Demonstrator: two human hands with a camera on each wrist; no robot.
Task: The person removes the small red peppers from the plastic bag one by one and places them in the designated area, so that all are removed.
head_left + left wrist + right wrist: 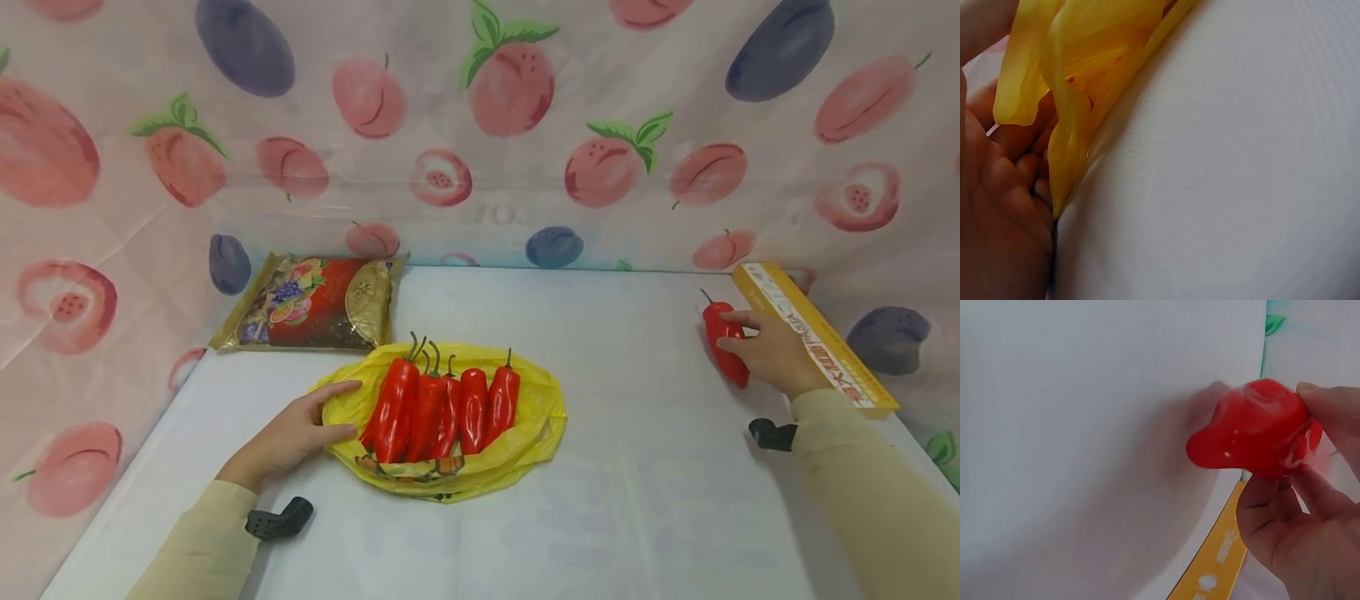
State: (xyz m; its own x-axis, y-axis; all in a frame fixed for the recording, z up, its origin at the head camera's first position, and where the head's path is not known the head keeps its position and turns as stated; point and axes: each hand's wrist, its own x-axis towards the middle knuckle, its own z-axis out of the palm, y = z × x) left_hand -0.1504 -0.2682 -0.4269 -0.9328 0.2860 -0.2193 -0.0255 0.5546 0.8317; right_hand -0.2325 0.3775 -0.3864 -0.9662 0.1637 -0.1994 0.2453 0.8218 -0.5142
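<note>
On the right of the head view, my right hand (pixel 771 354) pinches a shiny red chili pepper (pixel 726 363) between thumb and fingers. The right wrist view shows this pepper (pixel 1260 428) end-on, its tip toward the camera, with a shadow on the table behind it. My left hand (pixel 294 429) holds the left edge of a yellow plastic bag (pixel 542 417), its rim spread wide. Loose folds of the bag (pixel 1069 144) lie against the curled fingers in the left wrist view. Several red peppers (pixel 395 408) lie side by side in the bag, stems pointing away.
A red and gold food packet (pixel 330 300) lies at the back left, just behind the bag. Along the right edge of the white table (pixel 615 517) is a long yellow box (pixel 817 342), close beside my right hand. A fruit-patterned cloth (pixel 442 100) hangs behind.
</note>
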